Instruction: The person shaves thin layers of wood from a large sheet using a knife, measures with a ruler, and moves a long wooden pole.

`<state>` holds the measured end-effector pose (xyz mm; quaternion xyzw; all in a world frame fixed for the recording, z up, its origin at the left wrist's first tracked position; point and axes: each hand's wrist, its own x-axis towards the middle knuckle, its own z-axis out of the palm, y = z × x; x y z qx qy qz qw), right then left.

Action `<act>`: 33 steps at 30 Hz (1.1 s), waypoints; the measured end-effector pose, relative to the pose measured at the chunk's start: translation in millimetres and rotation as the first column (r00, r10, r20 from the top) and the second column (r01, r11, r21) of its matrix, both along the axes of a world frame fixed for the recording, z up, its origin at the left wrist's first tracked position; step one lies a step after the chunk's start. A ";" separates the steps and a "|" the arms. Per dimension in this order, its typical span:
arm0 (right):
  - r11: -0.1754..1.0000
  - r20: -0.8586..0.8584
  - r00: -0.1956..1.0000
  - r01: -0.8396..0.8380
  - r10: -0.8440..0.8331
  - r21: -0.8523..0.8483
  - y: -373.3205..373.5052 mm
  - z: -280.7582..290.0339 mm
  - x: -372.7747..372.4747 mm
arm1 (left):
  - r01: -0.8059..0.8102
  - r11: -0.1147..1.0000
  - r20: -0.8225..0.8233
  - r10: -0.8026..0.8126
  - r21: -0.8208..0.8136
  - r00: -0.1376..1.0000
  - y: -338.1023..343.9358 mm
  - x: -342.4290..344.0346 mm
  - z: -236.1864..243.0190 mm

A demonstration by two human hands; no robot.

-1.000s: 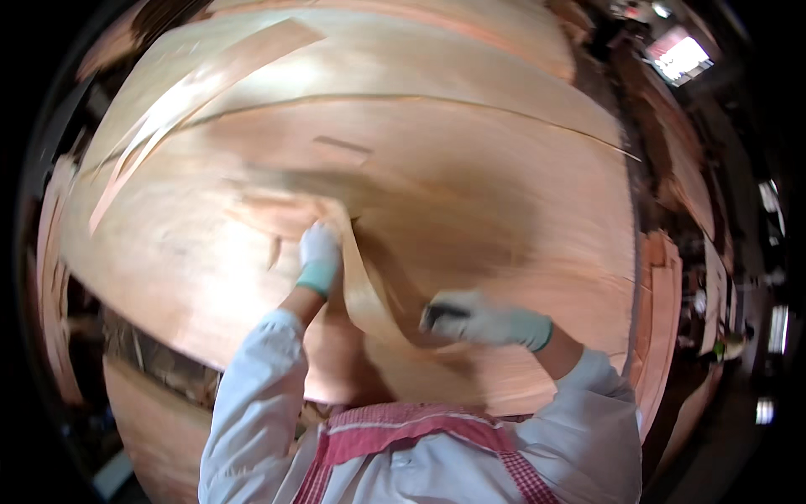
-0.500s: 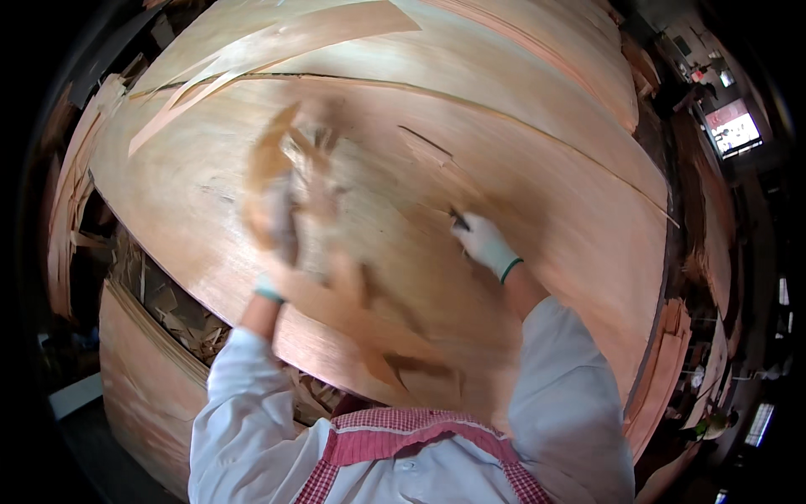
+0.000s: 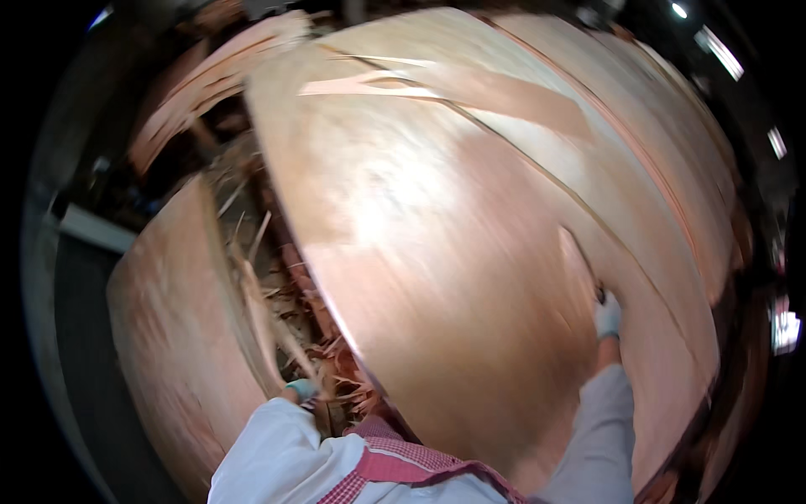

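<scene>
A large sheet of pale wood veneer (image 3: 437, 277) lies across the middle. On its right part, my right hand (image 3: 608, 319), in a white glove, is closed around a small dark tool (image 3: 599, 295) whose blade or tip I cannot make out. From the tool a narrow dark slit (image 3: 578, 246) runs up and left in the sheet. My left hand (image 3: 304, 389), in a glove with a green cuff, is low beyond the sheet's left edge. It is beside long veneer strips (image 3: 267, 323) in the scrap-filled gap; its fingers are blurred and partly hidden.
Torn veneer scraps (image 3: 340, 374) fill the gap left of the sheet. Beyond it stands another veneer stack (image 3: 172, 336). A loose split veneer piece (image 3: 512, 97) lies at the far side, near a long dark seam (image 3: 571, 189). More veneer (image 3: 214, 80) is piled at the far left.
My left hand has moved from over the sheet, with loose veneer strips, down to the scrap gap at left. The view has turned left. My right hand has moved to the slit's near end.
</scene>
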<state>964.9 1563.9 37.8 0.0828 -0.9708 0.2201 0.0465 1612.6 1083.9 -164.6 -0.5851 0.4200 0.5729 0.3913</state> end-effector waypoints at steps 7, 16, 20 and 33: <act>0.980 -0.188 0.971 -0.170 0.148 -0.107 -146.3 169.6 118.6 | 0.518 0.379 -0.037 -0.831 -0.767 0.554 -2.5 -94.0 100.5; 0.289 0.184 0.243 -0.528 0.952 -0.799 -252.0 181.1 444.8 | 0.150 0.330 -0.302 -0.935 -0.932 0.186 81.6 -29.1 386.5; 0.260 0.257 0.082 -0.543 0.963 -0.799 -269.9 174.3 488.3 | 0.260 0.314 -0.275 -0.945 -0.913 0.175 60.9 20.7 400.6; 0.665 0.332 0.585 -0.564 0.740 -0.489 -563.3 -5.4 502.4 | -0.573 0.521 -0.771 -0.350 -0.633 0.533 -227.9 115.6 389.2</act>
